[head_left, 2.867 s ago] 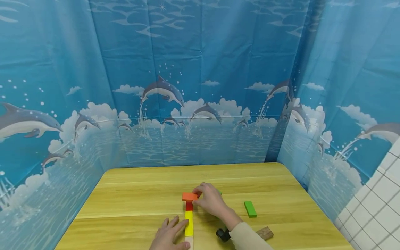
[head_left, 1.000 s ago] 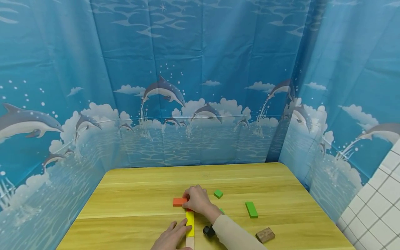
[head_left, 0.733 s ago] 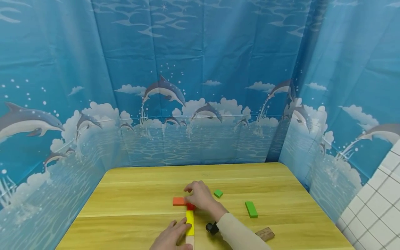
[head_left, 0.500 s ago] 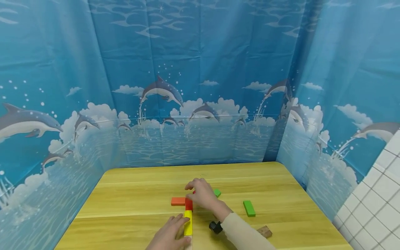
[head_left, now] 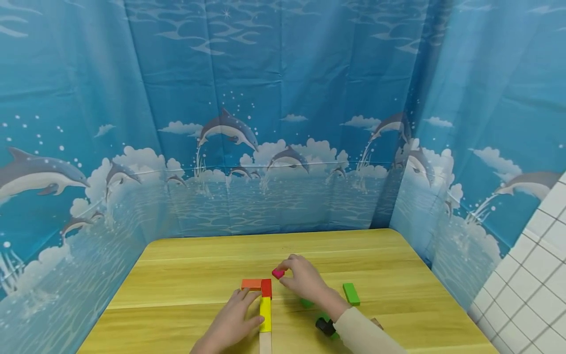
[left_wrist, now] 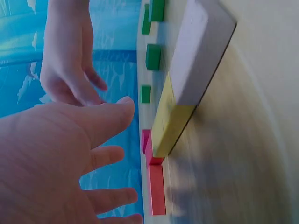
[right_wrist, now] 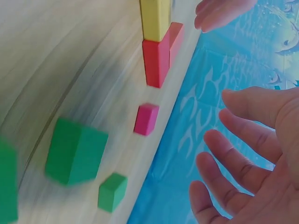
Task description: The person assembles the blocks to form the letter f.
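Observation:
A line of blocks runs away from me in the head view: a pale wooden block (head_left: 265, 342), a yellow block (head_left: 265, 315) and a red block (head_left: 267, 288). An orange block (head_left: 251, 283) lies crosswise, meeting the red one on its left. My left hand (head_left: 232, 319) hovers at the left of the yellow block with fingers spread, holding nothing. Beyond the red block, my right hand (head_left: 305, 280) overlaps a small pink block (head_left: 278, 273) in the head view. The right wrist view has that pink block (right_wrist: 146, 119) on the table, apart from my loosely bent fingers.
Several green blocks lie to the right, one (head_left: 351, 294) past my right wrist and another (head_left: 306, 303) under the hand. A brown wooden block (head_left: 377, 323) is mostly hidden by the sleeve (head_left: 369, 334). A dolphin-print curtain (head_left: 283, 196) stands behind the table.
My right hand held the orange block, set it left of the red block's far end, let go, and moved right to the pink block. My left hand shifted slightly forward and lifted off the yellow block.

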Motion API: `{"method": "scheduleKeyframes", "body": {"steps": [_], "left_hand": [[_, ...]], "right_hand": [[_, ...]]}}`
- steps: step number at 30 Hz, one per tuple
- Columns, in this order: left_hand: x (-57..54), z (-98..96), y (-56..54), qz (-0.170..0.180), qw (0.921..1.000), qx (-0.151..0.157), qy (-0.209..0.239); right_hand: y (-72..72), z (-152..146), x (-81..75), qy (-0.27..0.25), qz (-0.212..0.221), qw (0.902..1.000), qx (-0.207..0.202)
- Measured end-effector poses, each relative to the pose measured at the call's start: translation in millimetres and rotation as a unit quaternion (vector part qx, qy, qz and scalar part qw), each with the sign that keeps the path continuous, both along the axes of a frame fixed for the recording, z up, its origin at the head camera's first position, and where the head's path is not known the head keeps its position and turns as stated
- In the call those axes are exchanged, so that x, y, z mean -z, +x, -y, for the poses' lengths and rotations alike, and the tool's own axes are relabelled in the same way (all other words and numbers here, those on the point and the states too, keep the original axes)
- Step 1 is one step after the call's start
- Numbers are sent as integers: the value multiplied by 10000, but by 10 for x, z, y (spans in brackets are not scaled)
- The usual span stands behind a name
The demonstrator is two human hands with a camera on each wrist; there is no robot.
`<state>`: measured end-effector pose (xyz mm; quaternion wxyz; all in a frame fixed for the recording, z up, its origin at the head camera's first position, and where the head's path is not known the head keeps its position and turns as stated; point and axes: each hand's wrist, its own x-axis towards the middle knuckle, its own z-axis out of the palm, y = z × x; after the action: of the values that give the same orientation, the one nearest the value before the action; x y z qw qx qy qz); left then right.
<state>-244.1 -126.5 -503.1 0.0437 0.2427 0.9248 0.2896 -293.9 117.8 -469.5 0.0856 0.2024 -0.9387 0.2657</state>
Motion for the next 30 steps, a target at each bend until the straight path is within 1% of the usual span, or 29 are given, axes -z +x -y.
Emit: {"method": "scheduleKeyframes", "body": {"steps": [5, 8, 12, 15, 19, 24, 27, 30], "left_hand": [[1, 13, -58, -94, 9999, -23, 57], [20, 19, -96, -155, 9998, -10, 87], [22, 32, -122, -194, 9997, 2, 115], [29, 29, -146, -227, 9997, 14, 78], [43, 9, -192, -323, 9995, -33, -52], [54, -23, -222, -307, 9993, -148, -181], [59, -35, -214, -231, 9994, -151, -189], [73, -44, -204, -150, 9996, -125, -190]], "right_hand": [[96, -199, -30, 96, -2, 10000, 12], [154, -298, -67, 175, -1, 9998, -70], [242, -399, -99, 287, -124, 9994, -155], [321, -493, -114, 361, -186, 9989, -219], [423, -630, -119, 429, -124, 9986, -286], [538, -773, -66, 336, 334, 9982, -361], [606, -835, -25, 213, 648, 9969, -395], [662, -888, 25, 151, 822, 9957, -397]]}}
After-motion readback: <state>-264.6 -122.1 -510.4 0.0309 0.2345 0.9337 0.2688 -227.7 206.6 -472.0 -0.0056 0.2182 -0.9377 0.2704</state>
